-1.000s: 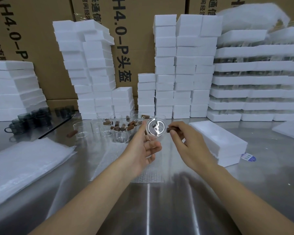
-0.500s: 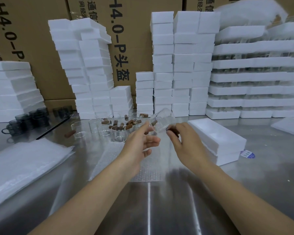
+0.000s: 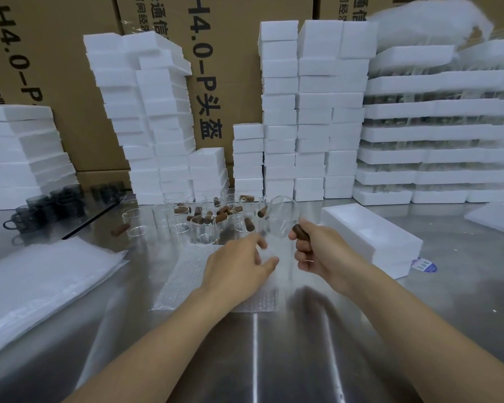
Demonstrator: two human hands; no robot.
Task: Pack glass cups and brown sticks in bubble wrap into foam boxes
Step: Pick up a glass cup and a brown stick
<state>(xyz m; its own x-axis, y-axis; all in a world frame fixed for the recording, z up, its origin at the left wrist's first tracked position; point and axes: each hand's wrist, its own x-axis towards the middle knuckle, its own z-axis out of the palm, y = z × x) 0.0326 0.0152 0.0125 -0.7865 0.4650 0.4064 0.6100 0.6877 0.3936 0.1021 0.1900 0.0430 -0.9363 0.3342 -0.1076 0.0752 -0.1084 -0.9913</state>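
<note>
Right hand (image 3: 323, 253) curls round a brown stick (image 3: 301, 232). A glass cup (image 3: 281, 218) sits at the stick's far end, tilted and clear of the desk (image 3: 361, 330); how the two join cannot be told. Left hand (image 3: 239, 264) is spread and relaxed, holding nothing, just above the bubble wrap (image 3: 181, 274) lying flat beneath.

Recommended: lower the cup onto the sheet's near edge, keep the sheet flat, and roll it snugly.

A foam box (image 3: 370, 234) waits to the right. Loose cups (image 3: 204, 231) and loose sticks (image 3: 223, 210) lie beyond.
</note>
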